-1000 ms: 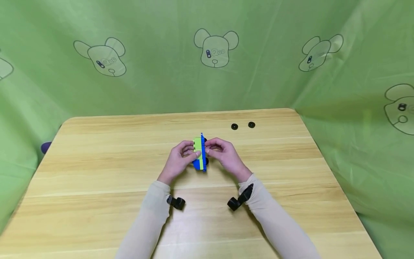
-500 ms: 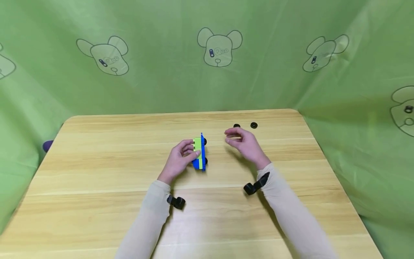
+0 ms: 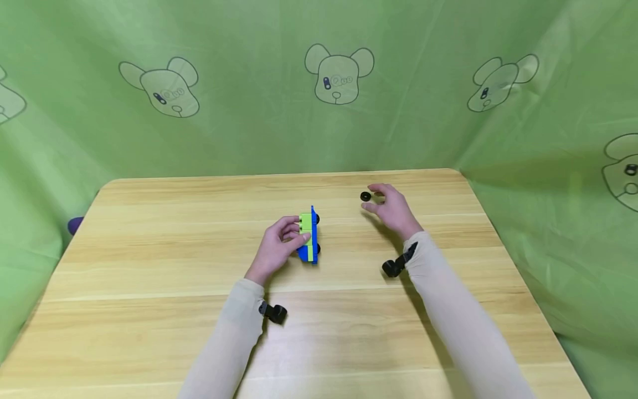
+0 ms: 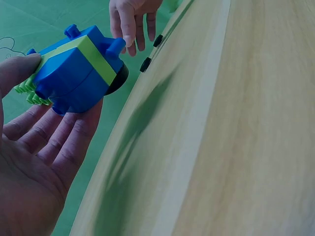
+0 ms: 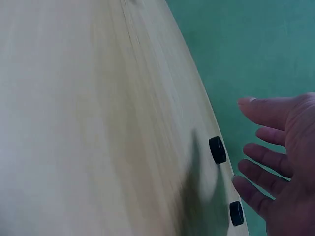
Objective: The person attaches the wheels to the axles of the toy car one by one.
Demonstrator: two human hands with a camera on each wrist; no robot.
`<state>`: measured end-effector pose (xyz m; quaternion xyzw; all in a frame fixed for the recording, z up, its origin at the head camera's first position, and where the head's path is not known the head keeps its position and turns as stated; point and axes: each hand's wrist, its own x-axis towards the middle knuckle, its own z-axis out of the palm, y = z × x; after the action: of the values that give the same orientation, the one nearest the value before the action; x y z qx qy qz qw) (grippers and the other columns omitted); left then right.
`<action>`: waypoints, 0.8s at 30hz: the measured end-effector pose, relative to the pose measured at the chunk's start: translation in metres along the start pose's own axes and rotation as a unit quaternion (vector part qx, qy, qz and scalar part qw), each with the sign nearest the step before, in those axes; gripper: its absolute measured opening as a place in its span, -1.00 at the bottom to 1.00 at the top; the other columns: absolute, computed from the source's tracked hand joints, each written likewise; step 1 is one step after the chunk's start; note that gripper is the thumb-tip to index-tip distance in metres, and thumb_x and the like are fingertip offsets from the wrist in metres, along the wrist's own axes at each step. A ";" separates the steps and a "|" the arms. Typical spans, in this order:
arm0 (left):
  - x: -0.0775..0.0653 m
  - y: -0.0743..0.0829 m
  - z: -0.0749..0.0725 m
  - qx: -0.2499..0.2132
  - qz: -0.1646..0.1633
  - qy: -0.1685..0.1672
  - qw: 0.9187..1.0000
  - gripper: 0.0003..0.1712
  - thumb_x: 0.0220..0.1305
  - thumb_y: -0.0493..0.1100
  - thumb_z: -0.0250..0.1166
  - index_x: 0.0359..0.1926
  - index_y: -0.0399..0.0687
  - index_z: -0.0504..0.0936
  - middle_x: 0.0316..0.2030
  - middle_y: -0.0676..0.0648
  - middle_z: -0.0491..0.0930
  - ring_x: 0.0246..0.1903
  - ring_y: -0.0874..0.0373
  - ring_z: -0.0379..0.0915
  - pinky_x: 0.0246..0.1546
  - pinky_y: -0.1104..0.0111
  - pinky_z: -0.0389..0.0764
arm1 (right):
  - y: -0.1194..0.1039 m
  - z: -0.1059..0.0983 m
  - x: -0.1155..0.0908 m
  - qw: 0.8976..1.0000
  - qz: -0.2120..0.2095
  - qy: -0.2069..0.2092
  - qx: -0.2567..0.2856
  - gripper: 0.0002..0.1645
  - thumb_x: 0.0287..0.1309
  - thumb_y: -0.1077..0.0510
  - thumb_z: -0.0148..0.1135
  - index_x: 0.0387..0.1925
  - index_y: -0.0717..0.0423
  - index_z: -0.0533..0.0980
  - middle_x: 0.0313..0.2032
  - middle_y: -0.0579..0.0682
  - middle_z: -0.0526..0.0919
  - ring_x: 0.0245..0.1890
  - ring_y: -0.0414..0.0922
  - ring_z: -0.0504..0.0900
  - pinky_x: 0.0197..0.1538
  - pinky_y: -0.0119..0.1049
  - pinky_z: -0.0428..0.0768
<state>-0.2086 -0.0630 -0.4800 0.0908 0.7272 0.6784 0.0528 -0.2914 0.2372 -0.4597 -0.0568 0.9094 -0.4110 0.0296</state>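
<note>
Vehicle (image 3: 314, 238) of blue and green bricks: we see the left hand (image 3: 276, 244) gripping it, the right hand (image 3: 395, 210), fingers spread, near two black wheels (image 5: 217, 150).

One loose black wheel (image 5: 236, 213) hidden behind right hand (image 3: 396, 211), head view.
Left hand (image 4: 37, 164) cropped by left edge, left-wrist view; right hand cut by top there. Curtain lettering (image 3: 342, 81) too small to read.
</note>
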 end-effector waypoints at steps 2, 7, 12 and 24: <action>0.000 0.000 0.000 0.001 -0.002 0.001 1.000 -0.46 0.24 -0.27 0.38 0.20 -0.35 0.45 -0.13 -0.19 0.57 -0.13 0.00 0.54 -0.02 0.32 0.58 | 0.002 -0.001 0.006 1.000 -0.001 -0.004 -0.019 -0.26 0.21 0.12 0.35 0.34 0.25 0.30 0.25 0.21 0.37 0.20 0.21 0.39 0.27 0.09 0.35; 0.000 0.000 0.000 0.003 -0.003 -0.001 1.000 -0.44 0.23 -0.26 0.39 0.20 -0.36 0.45 -0.13 -0.20 0.56 -0.12 -0.01 0.53 0.00 0.30 0.57 | 0.009 0.000 0.019 0.999 -0.008 -0.010 -0.050 -0.29 0.18 0.15 0.36 0.30 0.31 0.33 0.19 0.23 0.40 0.20 0.19 0.38 0.31 0.09 0.28; 0.001 -0.001 0.000 0.007 -0.007 0.001 1.000 -0.44 0.23 -0.25 0.39 0.20 -0.35 0.45 -0.13 -0.18 0.57 -0.13 0.01 0.54 -0.01 0.31 0.58 | 0.015 0.001 0.027 0.998 -0.018 -0.014 -0.063 -0.34 0.19 0.18 0.35 0.25 0.38 0.37 0.14 0.27 0.42 0.15 0.20 0.41 0.30 0.07 0.30; 0.001 0.000 0.003 0.009 -0.013 -0.010 1.000 -0.42 0.24 -0.21 0.40 0.22 -0.32 0.45 -0.10 -0.22 0.56 -0.11 -0.03 0.54 0.00 0.28 0.58 | 0.020 0.005 0.040 0.992 -0.044 -0.029 -0.112 -0.55 0.21 0.25 0.31 0.09 0.36 0.50 0.00 0.25 0.46 0.00 0.16 0.45 0.15 0.04 0.41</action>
<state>-0.2090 -0.0603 -0.4797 0.0887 0.7335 0.6704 0.0676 -0.3321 0.2415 -0.4787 -0.1117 0.9449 -0.3060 0.0312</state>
